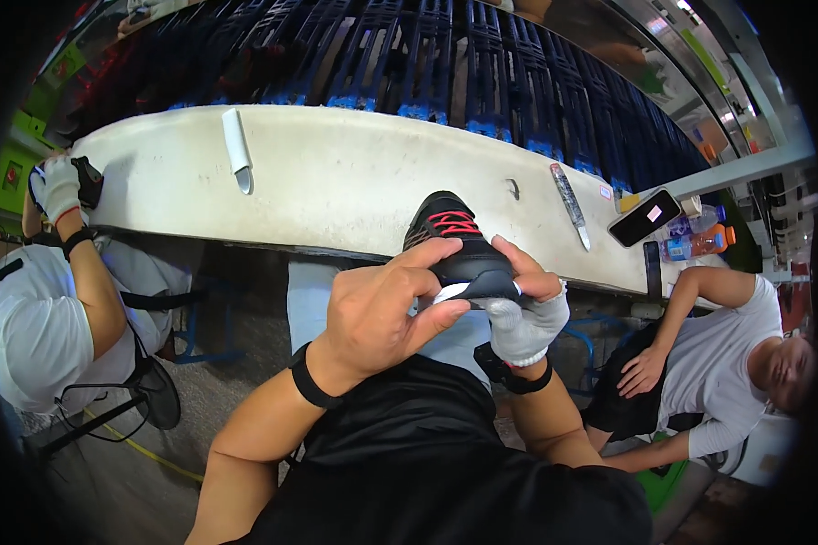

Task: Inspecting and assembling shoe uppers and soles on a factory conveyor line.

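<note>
A black shoe (464, 264) with red laces is held up between my two hands, just off the near edge of the white bench. Its toe points away from me, and a white edge shows at the end nearest me. My bare left hand (373, 313) pinches that near end from the left, thumb and forefinger closed on it. My right hand (529, 318), in a white glove that leaves the fingertips bare, grips the shoe's right side. The fingers under the shoe are partly hidden.
On the white bench (336, 173) lie a white-handled blade (237, 150), a knife (570, 207) and a phone (644, 218). Bottles (700, 243) stand at the right. Dark blue conveyor slats (427, 59) run behind. People (45, 309) sit on both sides.
</note>
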The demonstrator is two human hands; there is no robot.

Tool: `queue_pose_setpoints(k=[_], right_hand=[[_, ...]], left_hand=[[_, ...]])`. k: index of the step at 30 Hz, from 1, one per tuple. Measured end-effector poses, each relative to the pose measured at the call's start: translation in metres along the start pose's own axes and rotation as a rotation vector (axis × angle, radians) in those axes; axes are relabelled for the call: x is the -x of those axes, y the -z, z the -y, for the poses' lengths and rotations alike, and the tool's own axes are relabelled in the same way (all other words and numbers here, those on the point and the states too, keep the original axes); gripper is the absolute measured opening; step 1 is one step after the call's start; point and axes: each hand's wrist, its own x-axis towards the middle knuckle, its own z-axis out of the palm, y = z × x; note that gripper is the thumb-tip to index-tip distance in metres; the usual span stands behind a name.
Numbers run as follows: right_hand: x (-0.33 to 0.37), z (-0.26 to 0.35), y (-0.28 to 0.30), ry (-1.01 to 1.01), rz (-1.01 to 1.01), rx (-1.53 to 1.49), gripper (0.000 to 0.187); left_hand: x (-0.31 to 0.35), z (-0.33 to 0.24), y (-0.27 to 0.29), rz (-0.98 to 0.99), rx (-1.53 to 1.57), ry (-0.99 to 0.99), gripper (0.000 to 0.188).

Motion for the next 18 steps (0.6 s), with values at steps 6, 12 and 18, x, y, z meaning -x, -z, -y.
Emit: queue_pose_setpoints(k=[6,12,18], right_hand=[[-0.012,-0.013,-0.004,0.042,0.024,-0.016,0.031],[-0.028,-0.032,-0.024,0.171,0.016,0.085,0.039],[-0.039,-0.017,-0.044,0.302,0.075,0.218,0.043]], left_hand=[[-0.003,0.014,0.005,-0.016,0.041,0.003,0.037],[-0.006,0.019,0.029,0.059,0.055,0.135,0.047],[-0.065,-0.031,0.080,0.516,-0.362,0.093,0.092]])
